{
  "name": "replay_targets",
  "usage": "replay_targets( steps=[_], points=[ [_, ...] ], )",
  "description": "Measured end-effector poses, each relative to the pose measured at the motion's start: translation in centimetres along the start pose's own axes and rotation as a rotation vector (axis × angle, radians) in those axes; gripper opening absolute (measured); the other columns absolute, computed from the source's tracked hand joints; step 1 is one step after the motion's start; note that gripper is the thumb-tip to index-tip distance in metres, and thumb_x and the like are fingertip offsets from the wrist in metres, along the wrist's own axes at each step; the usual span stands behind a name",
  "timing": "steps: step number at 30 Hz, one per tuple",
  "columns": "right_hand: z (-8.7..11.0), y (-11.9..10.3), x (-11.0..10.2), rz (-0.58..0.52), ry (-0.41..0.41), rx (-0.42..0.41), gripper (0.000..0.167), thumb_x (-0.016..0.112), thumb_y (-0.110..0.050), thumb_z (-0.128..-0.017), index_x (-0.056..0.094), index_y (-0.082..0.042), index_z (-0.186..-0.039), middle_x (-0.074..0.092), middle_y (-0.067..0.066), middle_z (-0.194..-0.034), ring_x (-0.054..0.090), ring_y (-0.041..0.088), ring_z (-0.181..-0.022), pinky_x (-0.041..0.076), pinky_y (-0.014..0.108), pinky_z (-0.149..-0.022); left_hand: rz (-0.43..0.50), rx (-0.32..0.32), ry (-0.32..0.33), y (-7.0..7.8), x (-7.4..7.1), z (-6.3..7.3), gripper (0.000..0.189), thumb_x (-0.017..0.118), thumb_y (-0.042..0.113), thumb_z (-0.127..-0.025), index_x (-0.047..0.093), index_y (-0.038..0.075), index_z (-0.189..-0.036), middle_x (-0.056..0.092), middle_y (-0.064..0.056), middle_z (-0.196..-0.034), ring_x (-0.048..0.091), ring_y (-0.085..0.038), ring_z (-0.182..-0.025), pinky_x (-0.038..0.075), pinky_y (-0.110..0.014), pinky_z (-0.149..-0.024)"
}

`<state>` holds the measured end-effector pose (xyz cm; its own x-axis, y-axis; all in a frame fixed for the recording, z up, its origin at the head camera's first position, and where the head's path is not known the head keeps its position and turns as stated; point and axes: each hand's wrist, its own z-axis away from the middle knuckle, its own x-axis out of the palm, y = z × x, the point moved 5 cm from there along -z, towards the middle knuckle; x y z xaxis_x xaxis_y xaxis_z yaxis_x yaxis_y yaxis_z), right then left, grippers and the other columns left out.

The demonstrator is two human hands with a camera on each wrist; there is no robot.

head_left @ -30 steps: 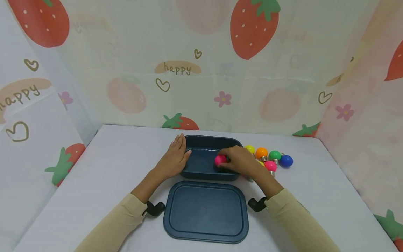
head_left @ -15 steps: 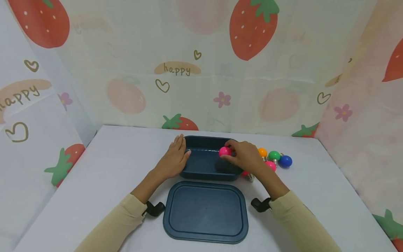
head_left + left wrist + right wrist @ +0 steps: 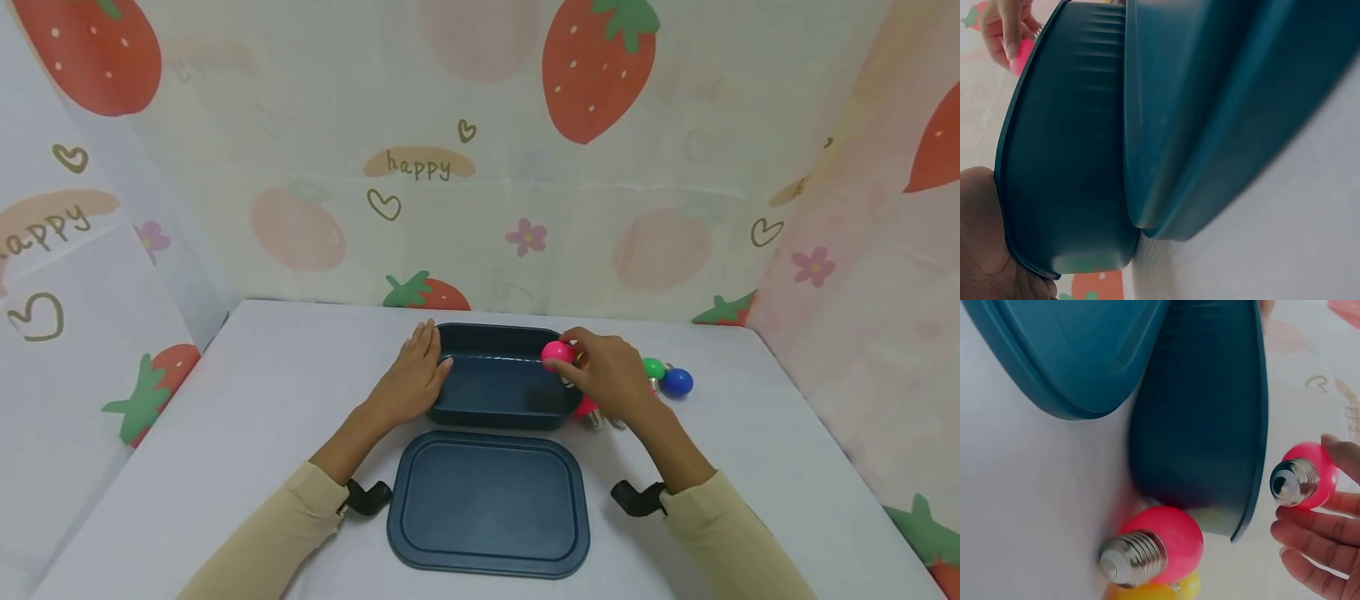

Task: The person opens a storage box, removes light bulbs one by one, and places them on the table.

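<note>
A pink light bulb [image 3: 557,355] with a silver screw base is pinched between the thumb and fingers of my right hand [image 3: 611,371]. In the right wrist view that pink bulb [image 3: 1315,472] is up beside the rim of the dark blue box, its base toward the camera. My left hand [image 3: 408,375] lies with straight fingers against the box's left end. The open box [image 3: 495,419] has a bare floor in the head view. Another pink bulb [image 3: 1175,540] lies on the table by the box's right end, with a yellow bulb [image 3: 1154,592] next to it.
The box's flat blue lid [image 3: 487,504] lies just in front of it. Right of my right hand are a green bulb [image 3: 653,367] and a blue bulb [image 3: 678,382]; other bulbs are partly hidden behind that hand. A patterned cloth wall [image 3: 525,183] stands behind the table.
My right hand has lifted the pink bulb from inside the box and carried it up and rightward to the right rim. The left hand stays at the box's left end.
</note>
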<state>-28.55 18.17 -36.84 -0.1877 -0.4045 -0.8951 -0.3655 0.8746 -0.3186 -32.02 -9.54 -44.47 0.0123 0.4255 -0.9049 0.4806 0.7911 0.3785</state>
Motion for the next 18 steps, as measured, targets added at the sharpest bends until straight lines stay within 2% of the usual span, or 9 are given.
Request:
replay_targets(
  steps=[10, 18],
  points=[
    [1.8, 1.4, -1.7, -0.038, 0.052, 0.078, 0.048, 0.078, -0.04, -0.089, 0.067, -0.007, -0.123, 0.074, 0.009, -0.088, 0.067, 0.024, -0.077, 0.055, 0.034, -0.06, 0.004, 0.003, 0.002, 0.1, -0.2, 0.1, 0.066, 0.031, 0.034, -0.112, 0.016, -0.014, -0.155, 0.007, -0.026, -0.167, 0.006, -0.04, -0.155, 0.01, -0.052, -0.124],
    [3.4, 2.5, -2.6, -0.026, 0.073, 0.118, 0.048, 0.077, -0.039, -0.091, 0.067, -0.005, -0.122, 0.073, 0.011, -0.088, 0.066, 0.025, -0.076, 0.054, 0.033, -0.06, 0.013, 0.003, 0.005, 0.2, -0.2, 0.1, 0.066, 0.033, 0.034, -0.111, 0.017, -0.014, -0.155, 0.008, -0.026, -0.166, 0.006, -0.04, -0.155, 0.011, -0.052, -0.123]
  ],
)
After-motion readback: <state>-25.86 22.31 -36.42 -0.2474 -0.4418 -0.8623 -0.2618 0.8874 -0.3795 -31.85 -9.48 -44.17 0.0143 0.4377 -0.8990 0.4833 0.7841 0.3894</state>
